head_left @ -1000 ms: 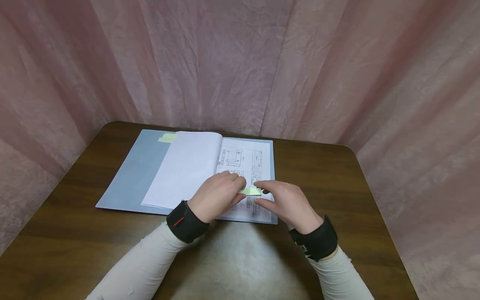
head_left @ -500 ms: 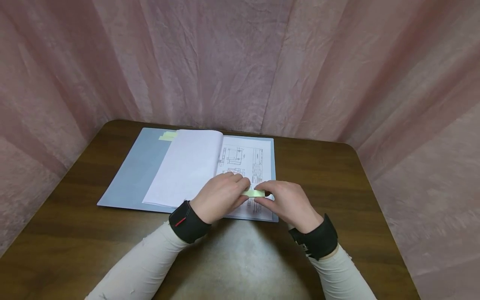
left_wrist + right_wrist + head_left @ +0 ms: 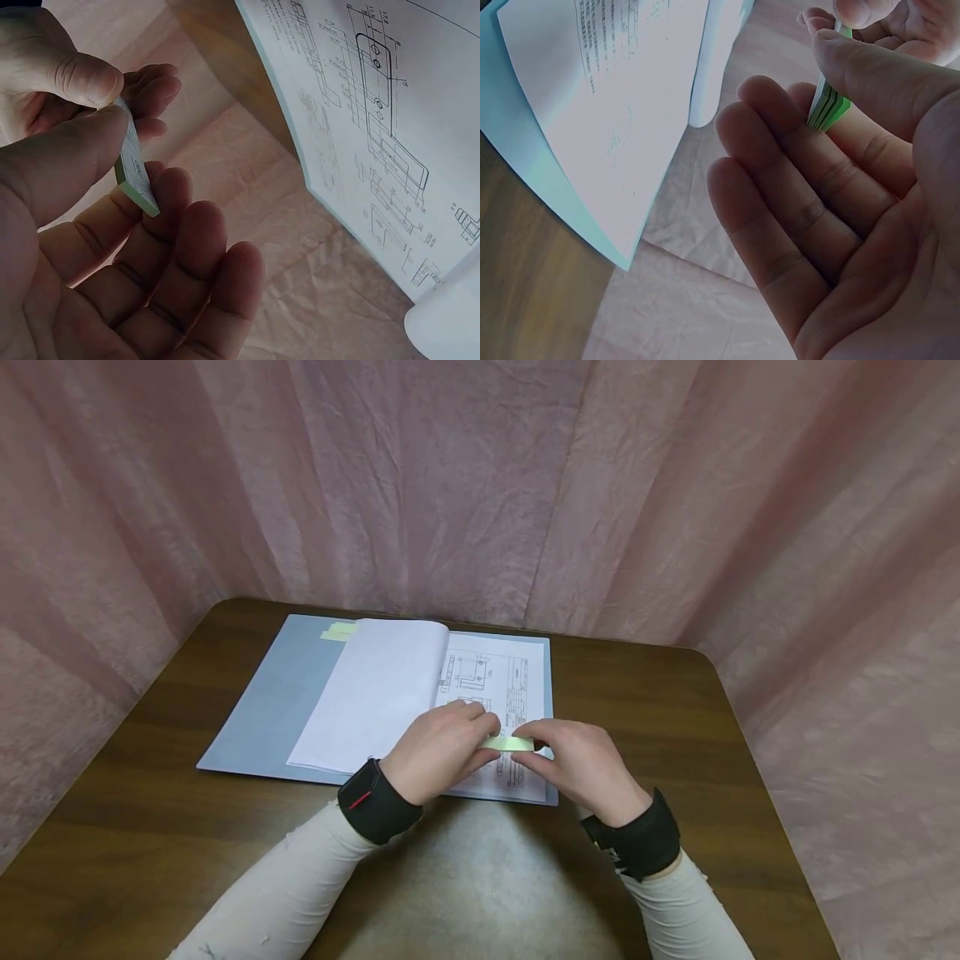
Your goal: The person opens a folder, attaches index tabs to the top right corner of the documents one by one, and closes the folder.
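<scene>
A small pale green sticky-note pad is held level over the open folder, between both hands. My left hand pinches its left end between thumb and fingers. At the other end, my right hand pinches it with thumb and index finger. The right wrist view shows the layered edge of the pad, the other right fingers extended below it. In the left wrist view, faint print shows on one face of the pad. Beneath the hands lies a page with technical drawings, partly covered by them.
The light blue folder lies open on a brown wooden table. Turned-over white sheets cover part of its left side. Green sticky strips sit near its top left. A pink curtain hangs behind the table.
My right thumb and index finger, apart from the pad a second ago, have closed on its right end. The pad and left hand have shifted slightly right.
</scene>
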A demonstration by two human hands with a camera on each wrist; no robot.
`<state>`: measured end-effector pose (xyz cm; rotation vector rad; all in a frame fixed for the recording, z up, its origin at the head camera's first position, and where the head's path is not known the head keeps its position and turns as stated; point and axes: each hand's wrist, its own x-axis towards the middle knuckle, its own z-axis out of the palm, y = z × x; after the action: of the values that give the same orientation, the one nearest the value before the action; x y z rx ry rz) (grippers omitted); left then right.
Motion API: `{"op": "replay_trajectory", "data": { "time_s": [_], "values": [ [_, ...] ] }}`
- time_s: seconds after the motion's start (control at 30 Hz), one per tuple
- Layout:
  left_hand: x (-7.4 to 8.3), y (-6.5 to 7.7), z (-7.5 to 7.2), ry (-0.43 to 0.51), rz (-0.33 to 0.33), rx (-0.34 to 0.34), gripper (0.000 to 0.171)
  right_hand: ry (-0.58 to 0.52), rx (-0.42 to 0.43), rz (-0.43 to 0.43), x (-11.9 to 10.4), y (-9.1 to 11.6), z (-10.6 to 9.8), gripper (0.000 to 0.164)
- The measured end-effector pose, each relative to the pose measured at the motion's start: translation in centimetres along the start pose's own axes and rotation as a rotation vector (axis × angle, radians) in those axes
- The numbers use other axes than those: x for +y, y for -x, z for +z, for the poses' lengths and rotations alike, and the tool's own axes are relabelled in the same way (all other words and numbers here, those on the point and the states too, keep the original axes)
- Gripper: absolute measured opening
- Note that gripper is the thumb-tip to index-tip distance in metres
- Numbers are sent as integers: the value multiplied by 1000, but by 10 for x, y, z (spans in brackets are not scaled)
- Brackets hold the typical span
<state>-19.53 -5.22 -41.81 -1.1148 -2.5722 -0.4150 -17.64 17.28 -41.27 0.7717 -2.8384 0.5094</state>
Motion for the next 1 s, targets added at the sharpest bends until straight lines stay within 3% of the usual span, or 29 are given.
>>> {"op": "replay_trajectory", "data": {
  "time_s": [0.33, 0.7, 1.0],
  "values": [
    [-2, 0, 1, 1, -10, 15, 21, -18, 37, -1, 1, 0, -2, 32],
    [-2, -1, 2, -4, -15, -2, 21, -5, 66, -16, 1, 0, -2, 22],
    [-2, -1, 4, -16, -12, -13, 21, 42, 167, -108, 2, -2, -1, 13]
  ]
}}
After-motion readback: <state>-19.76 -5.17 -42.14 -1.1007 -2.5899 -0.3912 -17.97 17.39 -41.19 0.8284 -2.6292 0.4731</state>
